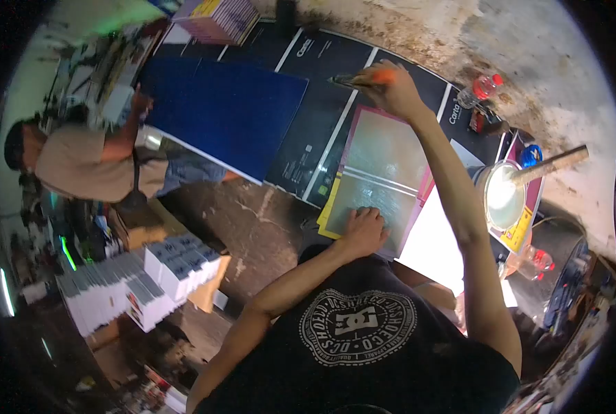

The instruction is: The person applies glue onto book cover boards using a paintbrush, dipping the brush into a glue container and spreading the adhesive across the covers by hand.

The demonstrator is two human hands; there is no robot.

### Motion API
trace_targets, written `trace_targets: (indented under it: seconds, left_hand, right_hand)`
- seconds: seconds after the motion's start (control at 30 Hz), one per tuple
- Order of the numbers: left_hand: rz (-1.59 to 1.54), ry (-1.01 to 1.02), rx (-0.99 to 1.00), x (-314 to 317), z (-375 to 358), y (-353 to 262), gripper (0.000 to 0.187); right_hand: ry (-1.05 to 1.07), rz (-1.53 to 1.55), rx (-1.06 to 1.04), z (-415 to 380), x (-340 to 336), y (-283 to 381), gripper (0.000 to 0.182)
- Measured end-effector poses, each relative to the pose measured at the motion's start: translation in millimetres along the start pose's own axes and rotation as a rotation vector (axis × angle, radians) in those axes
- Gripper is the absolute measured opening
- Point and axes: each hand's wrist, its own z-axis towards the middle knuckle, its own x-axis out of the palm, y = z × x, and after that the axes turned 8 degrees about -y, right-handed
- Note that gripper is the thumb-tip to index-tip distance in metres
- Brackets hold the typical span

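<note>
Raised over the far side of the black table, my right hand (pixel 387 84) is closed round a brush (pixel 349 81) whose dark tip points left. My left hand (pixel 364 231) rests on the near end of a wet, shiny sheet (pixel 380 193) with a pale band across its middle; its fingers are bent and partly spread. Pink and yellow edges stick out from under that sheet. A white sheet (pixel 428 241) lies to its right. Farther right stands a bucket of white paste (pixel 504 196) with a wooden stick (pixel 553 165) across it.
A large dark blue sheet (pixel 225 110) covers the table's left part, with a person (pixel 90 162) beyond its edge. Stacked books (pixel 214 21) stand at the back. Bottles (pixel 484 90) lie at the right. White stacks (pixel 177 265) sit at the lower left.
</note>
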Motion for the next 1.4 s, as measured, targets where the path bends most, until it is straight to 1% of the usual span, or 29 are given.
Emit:
trace_targets:
  seconds: [0.03, 0.07, 0.13, 0.17, 0.2, 0.23, 0.27, 0.3, 0.37, 0.4, 0.43, 0.5, 0.57, 0.63, 0.67, 0.77, 0.83, 0.87, 0.97, 1.0, 1.03, 1.07, 1.1, 1.17, 1.23, 1.27, 1.3, 1.37, 1.4]
  left_hand:
    - [-0.106, 0.025, 0.000, -2, 10, 18, 0.037]
    - [-0.217, 0.059, 0.000, -9, 21, 32, 0.035]
    - [-0.375, -0.304, -0.168, -49, 57, 49, 0.030]
    - [-0.414, -0.330, -0.163, -74, 86, 61, 0.032]
    - [-0.262, -0.308, -0.052, -99, 117, 66, 0.036]
    - [-0.111, -0.288, 0.067, -121, 150, 65, 0.041]
    - [-0.104, -0.147, 0.189, -135, 180, 59, 0.048]
    - [-0.096, -0.002, 0.312, -139, 205, 53, 0.056]
    - [0.089, 0.279, 0.396, -125, 238, 44, 0.071]
    - [0.245, 0.506, 0.331, -117, 257, 42, 0.082]
    - [0.274, 0.559, 0.332, -117, 264, 36, 0.084]
    - [0.326, 0.662, 0.320, -120, 271, 26, 0.086]
    - [0.241, 0.756, 0.346, -99, 283, 43, 0.088]
    - [0.177, 0.785, 0.438, -89, 298, 52, 0.090]
    - [0.215, 0.868, 0.356, -84, 302, 51, 0.091]
    - [0.214, 0.877, 0.374, -78, 308, 51, 0.092]
    - [0.234, 0.917, 0.413, -90, 305, 42, 0.093]
    - [0.244, 0.944, 0.428, -93, 300, 41, 0.094]
    - [0.293, 0.800, 0.380, -75, 302, 46, 0.093]
    - [0.281, 0.823, 0.381, -68, 304, 49, 0.092]
    - [0.267, 0.844, 0.384, -71, 305, 48, 0.091]
    - [0.250, 0.861, 0.383, -73, 306, 47, 0.090]
    - [0.250, 0.795, 0.414, -68, 302, 49, 0.090]
    - [0.259, 0.648, 0.473, -70, 292, 51, 0.089]
    - [0.243, 0.667, 0.427, -72, 284, 50, 0.088]
    - [0.252, 0.656, 0.402, -72, 281, 50, 0.088]
    - [0.262, 0.645, 0.380, -71, 278, 48, 0.088]
    - [0.281, 0.616, 0.339, -72, 279, 42, 0.088]
    - [0.292, 0.606, 0.316, -72, 277, 41, 0.088]
  right_hand:
    - [-0.082, 0.113, 0.132, -15, -19, 14, 0.029]
    - [-0.328, 0.058, 0.043, -40, -32, 17, 0.028]
    - [-0.483, 0.361, 0.501, -88, -74, 55, 0.023]
    - [-0.593, 0.422, 0.601, -116, -78, 65, 0.021]
    - [-0.705, 0.483, 0.696, -145, -78, 73, 0.020]
    - [-0.640, 0.392, 0.648, -174, -75, 83, 0.017]
    - [-0.575, 0.301, 0.601, -194, -68, 95, 0.015]
    - [-0.480, 0.359, 0.478, -196, -56, 111, 0.013]
    - [-0.079, 0.163, 0.479, -183, -33, 137, 0.021]
    - [-0.116, -0.010, 0.447, -180, -5, 137, 0.025]
    - [-0.135, -0.184, 0.403, -178, 27, 133, 0.030]
    - [-0.373, -0.375, 0.609, -152, 71, 141, 0.038]
    - [-0.298, -0.368, 0.678, -144, 132, 154, 0.041]
    - [-0.239, -0.209, 0.631, -121, 138, 200, 0.035]
    - [-0.240, -0.192, 0.632, -115, 134, 212, 0.033]
    - [-0.450, -0.407, 0.626, -109, 123, 178, 0.029]
    - [-0.522, -0.524, 0.682, -96, 114, 147, 0.029]
    - [-0.472, -0.496, 0.743, -102, 129, 132, 0.034]
    - [-0.245, -0.249, 0.687, -102, 157, 164, 0.034]
    - [-0.307, -0.192, 0.608, -111, 170, 182, 0.025]
    - [-0.338, -0.170, 0.578, -108, 149, 216, 0.022]
    - [-0.407, -0.231, 0.524, -120, 140, 220, 0.022]
    - [-0.474, -0.285, 0.468, -135, 130, 224, 0.022]
    - [-0.512, -0.473, 0.622, -163, 103, 213, 0.020]
    - [-0.560, -0.738, 0.700, -179, 102, 190, 0.019]
    - [-0.426, -0.590, 0.885, -195, 117, 182, 0.019]
    - [-0.357, -0.548, 0.852, -211, 137, 187, 0.021]
    - [-0.441, -0.414, 0.688, -190, 152, 218, 0.024]
    - [-0.349, -0.418, 0.720, -186, 149, 241, 0.025]
